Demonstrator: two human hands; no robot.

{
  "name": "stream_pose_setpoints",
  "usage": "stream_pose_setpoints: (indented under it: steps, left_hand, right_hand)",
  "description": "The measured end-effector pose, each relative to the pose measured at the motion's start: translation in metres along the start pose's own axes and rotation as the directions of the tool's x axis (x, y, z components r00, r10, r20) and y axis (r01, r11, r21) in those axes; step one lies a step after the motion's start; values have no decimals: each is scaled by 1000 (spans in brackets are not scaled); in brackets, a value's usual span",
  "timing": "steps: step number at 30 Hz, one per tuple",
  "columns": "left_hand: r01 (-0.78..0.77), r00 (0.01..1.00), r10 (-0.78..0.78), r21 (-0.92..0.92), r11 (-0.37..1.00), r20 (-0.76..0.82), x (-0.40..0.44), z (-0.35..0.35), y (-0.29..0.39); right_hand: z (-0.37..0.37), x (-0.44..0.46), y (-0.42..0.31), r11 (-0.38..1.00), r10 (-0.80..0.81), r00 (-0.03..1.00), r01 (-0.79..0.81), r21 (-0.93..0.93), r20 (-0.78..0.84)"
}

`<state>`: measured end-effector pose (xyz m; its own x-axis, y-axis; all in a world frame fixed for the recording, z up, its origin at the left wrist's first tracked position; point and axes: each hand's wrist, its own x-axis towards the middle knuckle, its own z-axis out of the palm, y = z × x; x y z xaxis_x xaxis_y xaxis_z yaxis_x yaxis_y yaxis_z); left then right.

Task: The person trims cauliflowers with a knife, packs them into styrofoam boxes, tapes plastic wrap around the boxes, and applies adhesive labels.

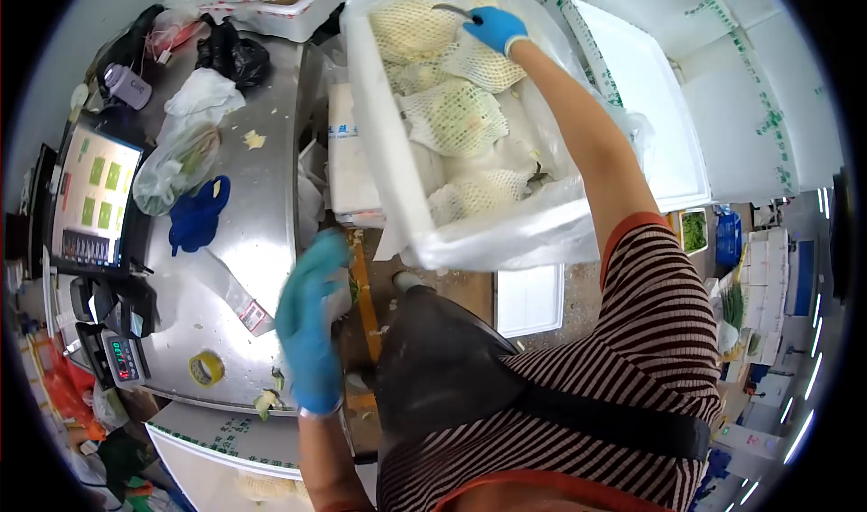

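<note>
My right hand (pixel 497 30), in a blue glove, is closed around a small knife (pixel 452 10) whose curved blade points left. It is over the far end of a white foam box (pixel 384 142) lined with clear plastic. Inside the box lie several pale heads of vegetable in white mesh foam sleeves; one netted head (pixel 459 119) shows light green through the mesh. My left hand (pixel 312 331), also gloved in blue, is beside the metal table's right edge. Motion smears its fingers, so whether they hold anything is unclear.
The metal table (pixel 262 182) on the left carries a blue glove (pixel 197 214), yellow tape roll (pixel 206 367), plastic bags, a lilac bottle (pixel 126 86), a monitor (pixel 95 196) and a scale display (pixel 122 357). A white foam lid (pixel 641 97) leans right of the box. Another foam box (pixel 226 458) stands below the table.
</note>
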<state>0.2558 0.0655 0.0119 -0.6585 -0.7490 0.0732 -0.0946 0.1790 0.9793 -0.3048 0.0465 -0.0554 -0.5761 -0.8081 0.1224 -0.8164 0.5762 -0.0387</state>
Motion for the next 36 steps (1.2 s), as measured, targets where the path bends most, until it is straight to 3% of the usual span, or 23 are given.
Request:
stream_pose_setpoints:
  steps: [2, 4, 5, 6, 8, 10, 11, 12, 14, 15, 18, 19, 22, 23, 26, 27, 30, 32, 34, 36]
  left_hand:
    - [367, 905, -237, -366, 855, 353, 51, 72, 19]
    - [599, 731, -230, -441, 669, 643, 100, 134, 8]
    - [718, 646, -264, -453, 528, 717, 123, 162, -3]
    - [815, 554, -276, -444, 372, 786, 144, 188, -18]
    - [874, 468, -305, -486, 18, 829, 178, 238, -55]
    - [880, 407, -449, -473, -40, 795, 207, 284, -64]
    - [879, 375, -514, -472, -68, 772, 217, 306, -67]
    - [854, 434, -455, -515, -66, 778, 220, 324, -75]
    - [805, 540, -329, -590, -68, 775, 225, 361, -104]
    - [852, 435, -468, -520, -61, 769, 226, 377, -127]
    - [828, 529, -648, -500, 253, 548, 213, 388, -124]
    - [836, 508, -705, -481, 265, 494, 212, 386, -108]
    - [811, 504, -667, -567, 146, 549, 216, 401, -135]
    - [734, 568, -630, -673, 96, 530, 214, 409, -140]
    - [777, 527, -524, -629, -23, 670, 213, 399, -151]
    - [790, 527, -473, -612, -34, 707, 211, 390, -146]
    - [841, 471, -418, -538, -52, 777, 196, 350, -125]
    - [833, 552, -422, -455, 315, 719, 181, 315, -111]
    - [829, 491, -366, -553, -82, 790, 172, 277, -78]
    - [781, 585, -285, -622, -57, 760, 155, 238, -69]
  right_hand:
    - [22, 27, 49, 998, 39, 998, -36, -57, 57]
    - [15, 12, 56, 982, 141, 969, -163, 93, 204]
    - [5, -1, 56, 960, 184, 943, -233, 156, 277]
    - [1, -14, 64, 971, 113, 949, -169, 170, 296]
    - [-6, -46, 84, 979, -37, 942, -32, 200, 332]
    - [-12, -106, 85, 924, -29, 976, -56, 379, 216]
    - [-17, -128, 85, 933, 19, 944, -135, 332, 330]
    - [-20, -150, 83, 937, 74, 896, -213, 277, 437]
    - [5, -201, 86, 935, 42, 914, -178, 306, 403]
    - [6, -218, 85, 864, 111, 891, -305, 401, 439]
    - [16, -233, 84, 570, 228, 797, -575, 586, 560]
    - [18, -236, 86, 487, 233, 768, -623, 612, 596]
    - [12, -234, 90, 307, 202, 731, -680, 666, 652]
    - [7, -230, 91, 261, 185, 731, -681, 685, 656]
    - [-7, -225, 88, 106, 234, 735, -670, 734, 637]
    - [-5, -226, 92, 126, 242, 798, -590, 797, 552]
    - [-10, -238, 83, 68, 470, 804, -446, 893, 366]
    - [-42, -241, 61, 83, 537, 811, -326, 942, 233]
    - [-56, -244, 46, 116, 602, 792, -217, 969, 105]
    - [-80, -242, 18, 176, 534, 845, -99, 979, -11]
